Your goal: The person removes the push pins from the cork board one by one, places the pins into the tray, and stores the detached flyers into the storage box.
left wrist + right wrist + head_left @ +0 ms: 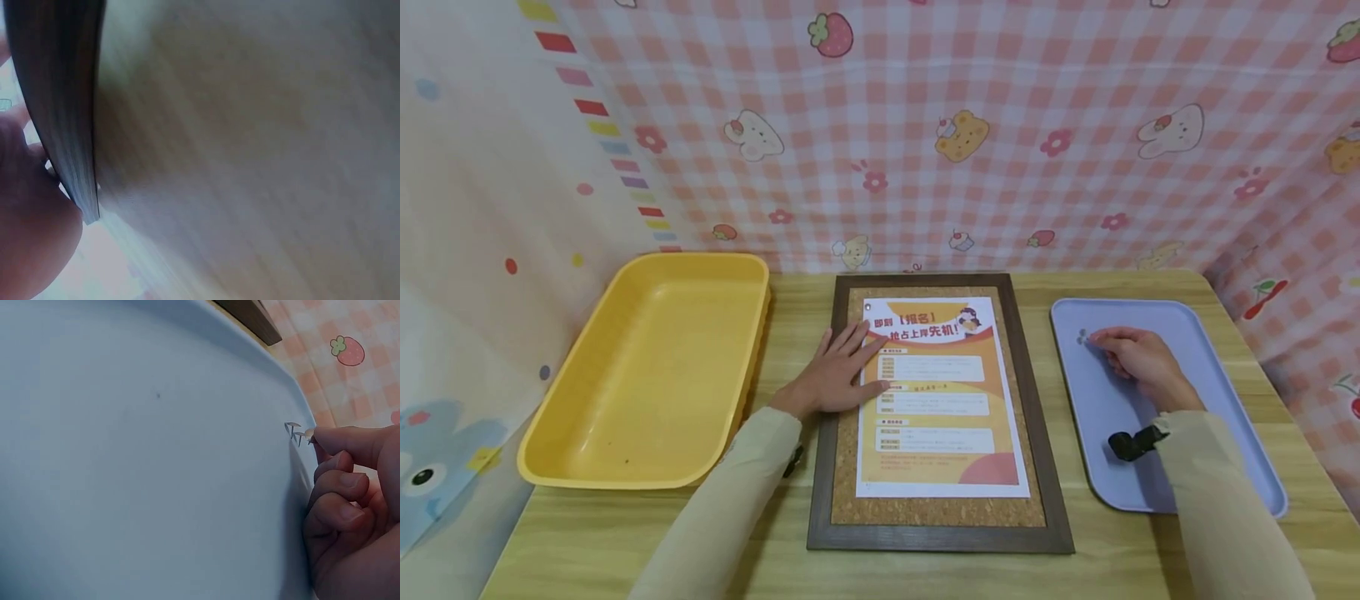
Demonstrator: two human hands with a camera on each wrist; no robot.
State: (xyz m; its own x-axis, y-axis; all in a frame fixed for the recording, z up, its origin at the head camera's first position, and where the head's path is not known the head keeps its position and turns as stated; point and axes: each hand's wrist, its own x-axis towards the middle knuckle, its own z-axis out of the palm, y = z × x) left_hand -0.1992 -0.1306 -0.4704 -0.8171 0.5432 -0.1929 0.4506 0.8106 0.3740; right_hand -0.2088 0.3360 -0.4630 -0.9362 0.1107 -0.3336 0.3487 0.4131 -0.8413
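My left hand [842, 371] lies with fingers spread across the left side of a printed poster [936, 467], which rests on a dark-framed cork board [842, 500]. A small silver thumbtack [868, 307] shows at the poster's upper left corner. Over a light blue tray [1150, 492], my right hand [1138, 362] pinches a thumbtack [310, 434] between thumb and index finger, its other fingers curled. Right beside those fingertips are several loose thumbtacks [1082, 337] on the tray. In the left wrist view, part of the left hand [34, 212] shows beside the board's frame [62, 106].
A yellow plastic bin [647, 375] stands left of the board on the wood-grain table [700, 542]. Behind the table hangs a pink checked cloth [910, 167], with a pale patterned cloth [467, 208] at the left. The tray lies to the board's right.
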